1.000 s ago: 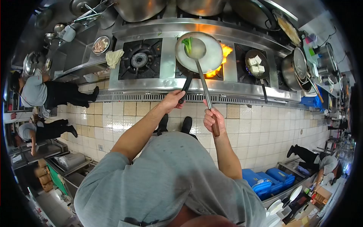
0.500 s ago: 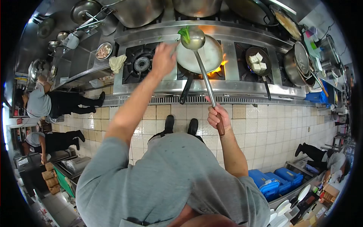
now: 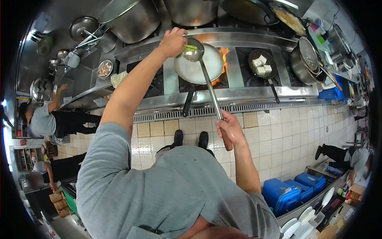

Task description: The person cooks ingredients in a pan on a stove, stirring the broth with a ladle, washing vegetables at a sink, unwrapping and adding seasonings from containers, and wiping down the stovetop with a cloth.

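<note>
My right hand (image 3: pixel 230 129) is wrapped round the wooden grip end of a long metal ladle (image 3: pixel 211 89). The ladle's bowl is above the left part of a wok (image 3: pixel 209 67) filled with whitish, cloudy liquid. Flames rise at the wok's right side, and its black handle points toward me. A piece of green leafy vegetable (image 3: pixel 190 47) lies across the ladle's left rim. At that rim, my left hand (image 3: pixel 173 42) has its fingers curled at the vegetable's left end; the fingertips are partly hidden.
A smaller pan (image 3: pixel 262 63) with white blocks sits on the right burner. Large pots (image 3: pixel 133 24) line the back. A bowl of pale pieces (image 3: pixel 105 69) and a cloth (image 3: pixel 118 79) are at left. Blue bins (image 3: pixel 280 195) stand behind me on the right. Other people (image 3: pixel 43 119) work at both sides.
My left hand has moved up and right relative to the stove, reaching the vegetable at the ladle. The vegetable now lies flatter across the rim. The camera view has shifted.
</note>
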The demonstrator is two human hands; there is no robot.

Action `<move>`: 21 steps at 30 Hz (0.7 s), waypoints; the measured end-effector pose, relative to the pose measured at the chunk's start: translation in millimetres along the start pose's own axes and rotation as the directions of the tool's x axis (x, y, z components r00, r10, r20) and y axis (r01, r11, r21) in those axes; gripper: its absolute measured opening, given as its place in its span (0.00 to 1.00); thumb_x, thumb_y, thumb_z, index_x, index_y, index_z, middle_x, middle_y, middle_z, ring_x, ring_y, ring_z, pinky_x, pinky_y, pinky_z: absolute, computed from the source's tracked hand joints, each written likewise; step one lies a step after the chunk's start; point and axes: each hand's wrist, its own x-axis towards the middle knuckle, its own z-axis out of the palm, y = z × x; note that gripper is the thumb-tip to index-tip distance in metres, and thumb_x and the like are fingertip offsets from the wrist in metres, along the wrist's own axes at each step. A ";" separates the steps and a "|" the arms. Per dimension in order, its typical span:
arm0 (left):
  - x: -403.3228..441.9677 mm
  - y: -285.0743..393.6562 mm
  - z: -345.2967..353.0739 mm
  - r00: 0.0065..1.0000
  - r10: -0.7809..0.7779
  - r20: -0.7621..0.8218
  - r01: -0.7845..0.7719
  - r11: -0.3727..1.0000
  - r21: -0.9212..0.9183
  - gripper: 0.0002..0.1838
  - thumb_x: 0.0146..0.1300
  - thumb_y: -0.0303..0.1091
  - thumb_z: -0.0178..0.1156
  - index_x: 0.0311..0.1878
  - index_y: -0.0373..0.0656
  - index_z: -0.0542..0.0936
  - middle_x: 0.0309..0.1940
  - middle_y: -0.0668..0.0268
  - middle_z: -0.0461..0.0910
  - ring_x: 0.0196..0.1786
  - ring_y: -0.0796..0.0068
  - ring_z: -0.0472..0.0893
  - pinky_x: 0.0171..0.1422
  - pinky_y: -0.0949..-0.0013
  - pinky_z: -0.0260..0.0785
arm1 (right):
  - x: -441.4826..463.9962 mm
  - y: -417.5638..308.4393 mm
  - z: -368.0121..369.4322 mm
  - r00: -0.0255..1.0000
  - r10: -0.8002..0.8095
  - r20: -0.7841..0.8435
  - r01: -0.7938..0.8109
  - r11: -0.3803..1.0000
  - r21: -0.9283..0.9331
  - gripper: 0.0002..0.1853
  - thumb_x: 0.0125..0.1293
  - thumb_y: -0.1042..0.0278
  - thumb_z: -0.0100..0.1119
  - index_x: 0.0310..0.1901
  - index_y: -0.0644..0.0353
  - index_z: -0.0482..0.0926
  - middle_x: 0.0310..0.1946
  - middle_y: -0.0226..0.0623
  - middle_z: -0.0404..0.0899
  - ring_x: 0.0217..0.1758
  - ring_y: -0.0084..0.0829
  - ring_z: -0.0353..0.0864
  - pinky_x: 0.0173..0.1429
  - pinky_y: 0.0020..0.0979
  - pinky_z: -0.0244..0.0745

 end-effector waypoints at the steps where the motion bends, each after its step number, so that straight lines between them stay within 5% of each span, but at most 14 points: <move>1: -0.4 -2.4 0.5 0.998 -0.064 -0.024 0.061 0.992 -0.113 0.10 0.59 0.37 0.66 0.43 0.49 0.89 0.62 0.68 0.76 0.68 0.62 0.68 0.68 0.53 0.62 | -1.0 -2.7 3.4 1.000 -0.005 0.000 0.005 1.000 0.002 0.23 0.69 0.77 0.52 0.66 0.61 0.73 0.24 0.30 0.75 0.21 0.23 0.74 0.28 0.25 0.69; 3: -0.5 -12.5 11.4 0.983 -0.165 -0.085 0.128 0.936 -0.329 0.09 0.60 0.39 0.70 0.42 0.47 0.88 0.60 0.66 0.77 0.66 0.59 0.70 0.69 0.53 0.61 | -6.1 -13.4 15.3 0.980 -0.060 -0.188 -0.013 0.931 -0.366 0.24 0.66 0.77 0.54 0.65 0.60 0.74 0.22 0.30 0.76 0.24 0.26 0.78 0.33 0.28 0.74; 4: -0.4 -19.5 20.2 0.982 -0.167 -0.088 0.130 0.937 -0.324 0.09 0.60 0.39 0.70 0.42 0.47 0.88 0.60 0.66 0.77 0.66 0.59 0.70 0.69 0.53 0.61 | -5.0 -10.7 15.0 0.981 -0.065 -0.183 -0.007 0.930 -0.367 0.24 0.66 0.77 0.54 0.65 0.60 0.74 0.22 0.30 0.76 0.24 0.26 0.78 0.33 0.28 0.74; 6: -2.1 -25.9 18.8 0.969 -0.242 -0.056 0.178 0.835 -0.521 0.10 0.61 0.39 0.71 0.42 0.46 0.88 0.59 0.64 0.79 0.66 0.57 0.70 0.72 0.55 0.60 | -0.3 -5.6 15.0 0.912 -0.315 -0.264 0.032 0.695 -0.718 0.25 0.64 0.76 0.56 0.65 0.58 0.74 0.23 0.31 0.77 0.27 0.27 0.79 0.36 0.31 0.76; 8: -6.9 -28.2 13.4 0.962 -0.267 -0.059 0.199 0.831 -0.520 0.12 0.62 0.40 0.71 0.43 0.42 0.88 0.58 0.63 0.80 0.64 0.60 0.75 0.72 0.60 0.63 | 5.3 -1.9 8.4 0.912 -0.296 -0.285 0.045 0.761 -0.647 0.25 0.64 0.77 0.57 0.65 0.58 0.75 0.24 0.32 0.78 0.28 0.26 0.77 0.38 0.32 0.76; 10: -13.1 -28.6 5.0 0.936 -0.343 0.075 0.269 0.564 -0.781 0.14 0.63 0.39 0.72 0.46 0.39 0.87 0.58 0.64 0.81 0.61 0.64 0.79 0.69 0.64 0.67 | 21.1 15.2 -11.0 0.857 -0.372 -0.358 0.139 0.834 -0.534 0.27 0.65 0.77 0.56 0.67 0.55 0.75 0.23 0.30 0.76 0.22 0.21 0.75 0.27 0.28 0.72; 14: -26.2 -34.0 -7.3 0.911 -0.405 0.073 0.279 0.476 -0.834 0.15 0.66 0.38 0.70 0.48 0.37 0.87 0.59 0.65 0.82 0.59 0.70 0.80 0.67 0.66 0.69 | 64.5 36.7 -92.9 0.864 -0.319 -0.389 0.082 0.852 -0.516 0.18 0.69 0.74 0.53 0.59 0.59 0.78 0.25 0.31 0.77 0.22 0.20 0.75 0.26 0.26 0.71; 16: -36.9 -32.9 -23.4 0.899 -0.431 0.077 0.294 0.464 -0.835 0.15 0.66 0.38 0.70 0.48 0.37 0.87 0.59 0.65 0.82 0.60 0.71 0.80 0.67 0.67 0.69 | 91.2 57.7 -148.9 0.922 -0.238 -0.305 0.186 0.964 -0.190 0.10 0.70 0.73 0.54 0.50 0.62 0.79 0.27 0.30 0.79 0.22 0.22 0.76 0.27 0.27 0.74; 17: -41.8 -32.5 -31.3 0.891 -0.445 0.088 0.306 0.447 -0.841 0.15 0.67 0.38 0.69 0.49 0.37 0.87 0.59 0.65 0.82 0.60 0.72 0.79 0.68 0.67 0.68 | 98.4 60.9 -164.4 0.925 -0.241 -0.292 0.191 0.963 -0.188 0.10 0.70 0.73 0.54 0.50 0.62 0.79 0.27 0.30 0.79 0.22 0.22 0.76 0.27 0.27 0.74; 19: -51.7 -34.3 -44.2 0.888 -0.455 0.063 0.304 0.478 -0.824 0.15 0.67 0.38 0.69 0.49 0.36 0.87 0.59 0.65 0.81 0.60 0.72 0.79 0.68 0.67 0.68 | 108.8 65.6 -183.2 0.961 -0.081 -0.266 0.096 0.994 0.043 0.04 0.73 0.71 0.53 0.44 0.59 0.77 0.28 0.30 0.79 0.22 0.23 0.79 0.26 0.27 0.76; 21: -62.8 -38.5 -53.3 0.882 -0.470 0.042 0.307 0.503 -0.808 0.15 0.67 0.38 0.69 0.49 0.36 0.87 0.59 0.65 0.81 0.60 0.72 0.79 0.68 0.67 0.67 | 119.0 65.5 -190.8 0.964 -0.035 -0.263 0.036 0.999 0.002 0.04 0.74 0.69 0.54 0.43 0.59 0.77 0.28 0.31 0.80 0.21 0.24 0.79 0.26 0.27 0.76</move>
